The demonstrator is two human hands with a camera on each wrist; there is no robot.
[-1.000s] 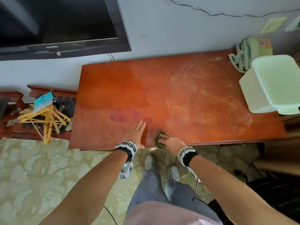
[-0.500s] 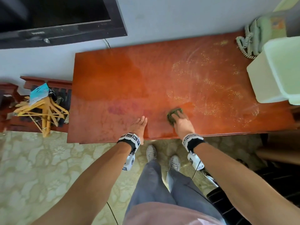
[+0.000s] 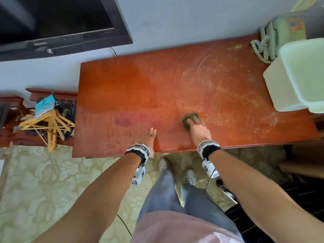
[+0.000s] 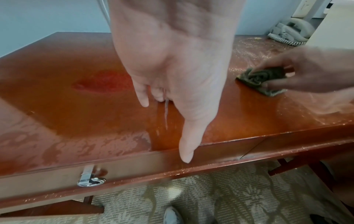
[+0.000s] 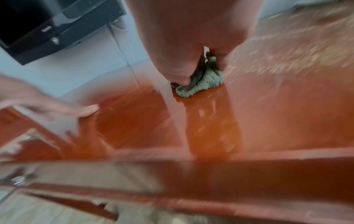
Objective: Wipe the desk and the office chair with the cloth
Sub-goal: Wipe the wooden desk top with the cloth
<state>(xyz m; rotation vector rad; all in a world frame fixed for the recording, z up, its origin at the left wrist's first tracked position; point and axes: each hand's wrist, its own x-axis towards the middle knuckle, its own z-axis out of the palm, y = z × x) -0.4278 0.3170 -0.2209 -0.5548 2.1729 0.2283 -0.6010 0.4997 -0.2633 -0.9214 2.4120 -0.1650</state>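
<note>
The red-brown wooden desk [image 3: 136,85] stands against the wall, with pale gritty dust over its right half. My right hand [image 3: 197,125] grips a bunched green cloth [image 3: 190,118] and presses it on the desk near the front, at the edge of the dust. The right wrist view shows the cloth [image 5: 201,81] squeezed between thumb and fingers. My left hand [image 3: 148,137] rests flat on the desk by the front edge, to the left of the cloth, fingers straight and holding nothing. The left wrist view shows this hand [image 4: 172,75] with the cloth [image 4: 260,78] off to its right.
A white plastic bin [image 3: 298,76] and a corded phone [image 3: 277,37] take up the desk's right end. A dark TV [image 3: 52,23] hangs on the wall at upper left. Wooden hangers [image 3: 47,125] lie on a low rack left of the desk. A drawer handle [image 4: 90,180] sits under the front edge.
My right hand has slid the cloth away from the front edge, farther onto the desk and rightward into the dust. My left hand has stayed in place.
</note>
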